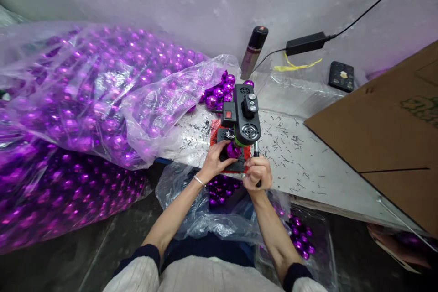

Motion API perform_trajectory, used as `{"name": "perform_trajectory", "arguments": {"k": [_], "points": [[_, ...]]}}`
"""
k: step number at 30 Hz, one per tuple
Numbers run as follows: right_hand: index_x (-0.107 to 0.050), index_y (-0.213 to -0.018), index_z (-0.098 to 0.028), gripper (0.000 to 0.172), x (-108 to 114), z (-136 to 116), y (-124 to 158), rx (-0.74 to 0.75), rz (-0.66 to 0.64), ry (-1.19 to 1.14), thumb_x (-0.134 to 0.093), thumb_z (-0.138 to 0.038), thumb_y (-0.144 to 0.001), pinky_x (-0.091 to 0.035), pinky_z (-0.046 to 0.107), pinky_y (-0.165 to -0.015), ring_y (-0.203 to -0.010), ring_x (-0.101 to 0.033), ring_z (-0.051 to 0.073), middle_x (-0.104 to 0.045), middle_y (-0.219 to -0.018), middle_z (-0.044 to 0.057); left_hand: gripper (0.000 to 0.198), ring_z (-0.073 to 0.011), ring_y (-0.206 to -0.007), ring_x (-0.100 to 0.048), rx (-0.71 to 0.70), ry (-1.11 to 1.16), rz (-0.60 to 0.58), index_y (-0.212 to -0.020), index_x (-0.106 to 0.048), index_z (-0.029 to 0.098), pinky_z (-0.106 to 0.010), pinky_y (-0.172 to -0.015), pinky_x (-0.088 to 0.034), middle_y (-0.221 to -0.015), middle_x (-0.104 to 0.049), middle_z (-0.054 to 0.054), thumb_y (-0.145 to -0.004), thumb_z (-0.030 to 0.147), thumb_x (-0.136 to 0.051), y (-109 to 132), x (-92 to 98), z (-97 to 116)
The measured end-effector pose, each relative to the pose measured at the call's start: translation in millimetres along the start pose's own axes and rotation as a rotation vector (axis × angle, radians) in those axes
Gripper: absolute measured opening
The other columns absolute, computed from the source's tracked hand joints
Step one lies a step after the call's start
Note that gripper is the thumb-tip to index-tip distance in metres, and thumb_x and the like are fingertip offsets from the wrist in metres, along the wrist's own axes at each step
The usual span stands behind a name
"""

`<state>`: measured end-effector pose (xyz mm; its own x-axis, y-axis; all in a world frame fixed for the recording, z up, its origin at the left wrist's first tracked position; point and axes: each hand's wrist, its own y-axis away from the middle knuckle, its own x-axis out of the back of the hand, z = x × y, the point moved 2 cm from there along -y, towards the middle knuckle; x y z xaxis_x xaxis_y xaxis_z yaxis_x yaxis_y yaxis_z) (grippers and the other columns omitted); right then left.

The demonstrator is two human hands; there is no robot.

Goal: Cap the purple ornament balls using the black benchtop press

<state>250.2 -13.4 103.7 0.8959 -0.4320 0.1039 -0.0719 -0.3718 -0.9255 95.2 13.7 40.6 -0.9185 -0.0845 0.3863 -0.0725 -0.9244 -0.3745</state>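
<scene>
A small black bench machine with round vents and a red switch stands on the white table. My left hand has thumb and fingers round a shiny purple ball, under the machine's front end. My right hand is wrapped round the machine's black-gripped lever, its fingers curled shut. More purple balls lie in a heap behind the machine. Below the table edge, a clear plastic bag at my lap has purple balls in it.
Big clear bags packed with purple balls fill the left side. Black scraps litter the white tabletop. At the back stand a spray can, a power adapter and a black box. A cardboard box is at right.
</scene>
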Motion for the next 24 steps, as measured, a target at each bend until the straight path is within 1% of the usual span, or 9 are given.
{"name": "perform_trajectory", "arguments": {"k": [5,9,10,13,15,17,18,21,24], "points": [[-0.050,-0.065,-0.022,0.034,8,-20,-40,-0.139,0.002,0.032,-0.045,-0.018,-0.098,-0.043,0.030,-0.056,-0.059,-0.057,0.014,-0.056,-0.062,-0.001,0.062,-0.0316,-0.124,-0.066,-0.048,-0.041,0.023,-0.135,-0.058,0.022,-0.052,-0.109,-0.050,-0.131,-0.069,-0.015,-0.083,0.048,-0.080,4,0.1,2],[-0.051,-0.065,-0.021,0.032,12,-33,-66,-0.205,-0.038,0.013,-0.050,-0.012,-0.095,-0.043,0.030,-0.058,-0.063,-0.060,0.015,-0.055,-0.060,-0.001,0.053,-0.0302,-0.129,-0.064,-0.213,-0.144,0.033,-0.139,-0.052,0.021,-0.054,-0.111,-0.048,-0.135,-0.067,-0.017,-0.093,0.043,-0.069,40,2.9,10],[-0.051,-0.065,-0.021,0.032,13,-34,-67,-0.201,-0.049,0.009,-0.050,-0.011,-0.095,-0.043,0.030,-0.058,-0.064,-0.060,0.014,-0.055,-0.061,-0.001,0.057,-0.0304,-0.131,-0.063,-0.265,-0.172,0.011,-0.141,-0.050,0.021,-0.055,-0.113,-0.046,-0.137,-0.065,-0.018,-0.093,0.046,-0.069,51,4.3,12],[-0.050,-0.067,-0.021,0.030,13,-32,-62,-0.147,-0.065,-0.018,-0.049,-0.008,-0.094,-0.043,0.029,-0.059,-0.064,-0.060,0.014,-0.053,-0.060,-0.002,0.096,-0.0362,-0.141,-0.053,-0.336,-0.196,-0.042,-0.151,-0.038,0.019,-0.060,-0.118,-0.040,-0.149,-0.055,-0.023,-0.078,0.070,-0.074,63,12.5,13],[-0.050,-0.067,-0.021,0.029,13,-29,-57,-0.121,-0.062,-0.023,-0.049,-0.007,-0.093,-0.042,0.029,-0.059,-0.064,-0.060,0.014,-0.053,-0.059,-0.003,0.094,-0.0369,-0.146,-0.048,-0.248,-0.165,-0.008,-0.154,-0.037,0.018,-0.060,-0.120,-0.037,-0.155,-0.049,-0.024,-0.083,0.072,-0.066,43,22.1,7],[-0.049,-0.067,-0.021,0.029,12,-27,-54,-0.115,-0.060,-0.016,-0.049,-0.007,-0.093,-0.042,0.029,-0.058,-0.063,-0.060,0.014,-0.053,-0.059,-0.003,0.059,-0.0324,-0.146,-0.048,-0.055,-0.120,0.107,-0.147,-0.047,0.019,-0.056,-0.122,-0.036,-0.154,-0.052,-0.020,-0.099,0.055,-0.052,-1,33.4,-2],[-0.049,-0.067,-0.021,0.029,12,-27,-53,-0.114,-0.062,-0.012,-0.049,-0.006,-0.093,-0.042,0.029,-0.058,-0.063,-0.060,0.014,-0.053,-0.059,-0.003,0.050,-0.0314,-0.144,-0.049,0.041,-0.090,0.175,-0.141,-0.053,0.019,-0.055,-0.121,-0.036,-0.150,-0.055,-0.019,-0.101,0.048,-0.049,-28,38.2,-7],[-0.050,-0.068,-0.022,0.029,12,-26,-51,-0.111,-0.069,-0.009,-0.048,-0.005,-0.092,-0.042,0.030,-0.058,-0.063,-0.061,0.015,-0.054,-0.060,-0.003,0.029,-0.0327,-0.128,-0.061,0.355,0.015,0.234,-0.115,-0.066,0.017,-0.051,-0.113,-0.043,-0.124,-0.070,-0.017,-0.095,0.037,-0.060,-105,42.4,-19],[-0.050,-0.069,-0.021,0.028,13,-26,-50,-0.109,-0.083,-0.014,-0.048,-0.004,-0.091,-0.042,0.029,-0.059,-0.064,-0.061,0.014,-0.054,-0.061,-0.003,0.017,-0.0377,-0.117,-0.066,0.441,0.038,0.237,-0.098,-0.067,0.018,-0.053,-0.106,-0.046,-0.103,-0.073,-0.016,-0.086,0.031,-0.071,-149,34.8,-23]]}}
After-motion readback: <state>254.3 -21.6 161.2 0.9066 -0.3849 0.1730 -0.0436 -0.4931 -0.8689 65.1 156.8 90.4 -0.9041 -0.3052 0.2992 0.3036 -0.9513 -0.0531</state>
